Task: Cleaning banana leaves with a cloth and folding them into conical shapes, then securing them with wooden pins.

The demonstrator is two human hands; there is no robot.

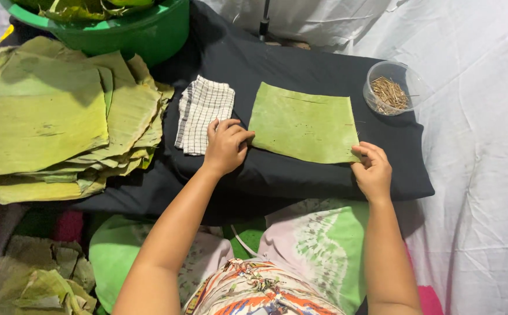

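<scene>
A squarish piece of green banana leaf (303,123) lies flat on a black cloth (300,181). My left hand (226,144) rests curled at the leaf's left edge, fingertips touching it, next to a folded white checked cloth (202,112). My right hand (373,169) pinches the leaf's near right corner.
A thick stack of banana leaves (55,116) lies at the left. A green tub (137,32) with more leaves stands behind it. A clear plastic bowl of thin sticks (389,90) sits at the back right. White sheeting (481,175) covers the right side. Leaf scraps (32,280) lie at the bottom left.
</scene>
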